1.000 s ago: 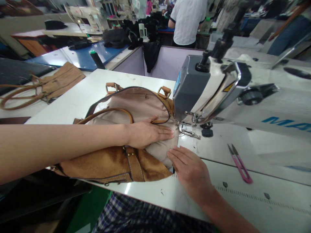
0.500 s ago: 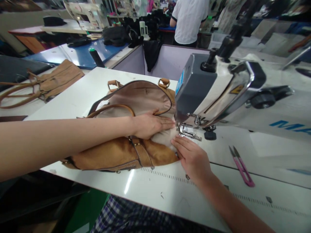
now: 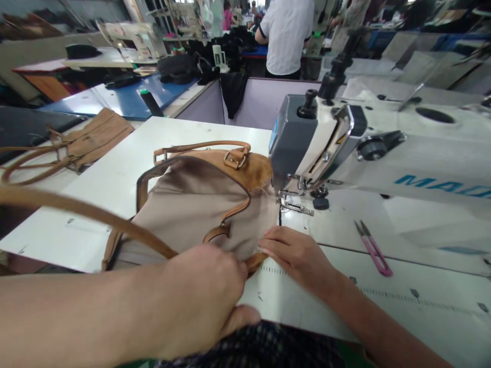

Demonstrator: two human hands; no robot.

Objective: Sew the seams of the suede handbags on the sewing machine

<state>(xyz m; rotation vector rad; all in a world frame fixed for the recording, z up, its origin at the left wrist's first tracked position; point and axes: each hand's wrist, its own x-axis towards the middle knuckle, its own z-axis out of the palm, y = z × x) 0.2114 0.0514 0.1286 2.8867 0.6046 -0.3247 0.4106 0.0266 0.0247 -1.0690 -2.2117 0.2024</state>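
A tan suede handbag [image 3: 199,199] with beige lining turned outward lies on the white table [image 3: 111,174], its right edge under the presser foot [image 3: 293,204] of the sewing machine [image 3: 345,148]. My left hand [image 3: 199,296] is closed on the bag's near edge at the table front, and a brown strap [image 3: 88,214] runs up over my forearm. My right hand [image 3: 297,255] lies with fingers stretched flat on the lining's near right corner, just in front of the presser foot.
Pink thread snips [image 3: 374,248] lie on the machine bed to the right. A second tan bag [image 3: 76,145] sits at the far left. A person in a white shirt [image 3: 286,36] stands at the back among other sewing tables.
My left hand has pulled back from the lining near the needle to the bag's near edge and closed on it. The bag has turned, lining up. My right hand has shifted slightly toward me.
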